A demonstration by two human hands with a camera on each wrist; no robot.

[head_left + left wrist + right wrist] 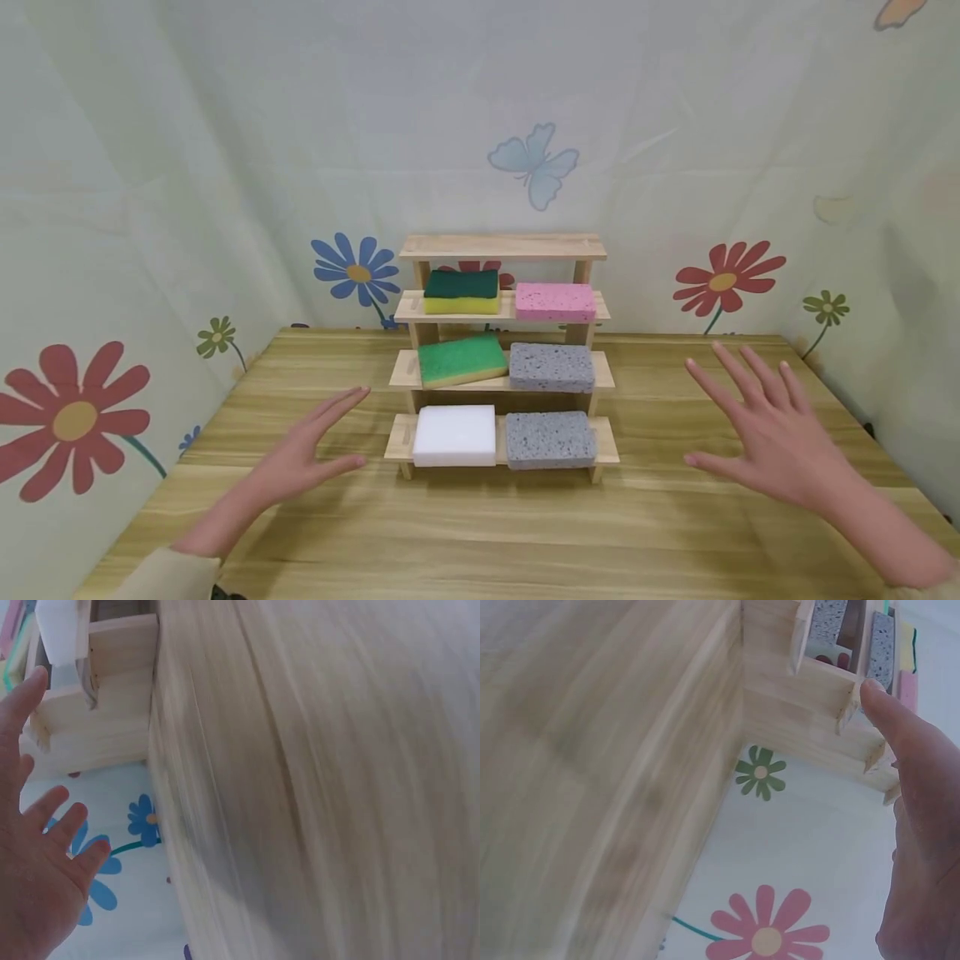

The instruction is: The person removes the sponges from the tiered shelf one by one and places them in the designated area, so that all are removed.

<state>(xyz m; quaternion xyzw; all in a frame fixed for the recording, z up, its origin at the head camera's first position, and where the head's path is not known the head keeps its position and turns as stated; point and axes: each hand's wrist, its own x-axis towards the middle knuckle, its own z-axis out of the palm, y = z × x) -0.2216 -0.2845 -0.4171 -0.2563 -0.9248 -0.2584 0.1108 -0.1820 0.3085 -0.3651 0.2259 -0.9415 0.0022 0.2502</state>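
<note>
A stepped wooden rack (pixel 502 246) stands on the table with sponges on its three lower tiers. On the lowest tier lie a white sponge (pixel 454 435) and a grey speckled sponge (pixel 551 439). Above them are a green-topped sponge (pixel 461 360), set slightly askew, and another grey sponge (pixel 551 367). A dark green and yellow sponge (pixel 461 292) and a pink sponge (pixel 555 302) occupy the third tier. My left hand (pixel 303 454) is held left of the rack, fingers extended, holding nothing. To the rack's right, my right hand (pixel 776 437) spreads its fingers, also holding nothing.
The rack's top tier bears no sponge. Wood-grain table (pixel 495 533) surface extends in front and to both sides. A pale cloth (pixel 637 167) printed with flowers and a butterfly hangs behind the table and along its sides.
</note>
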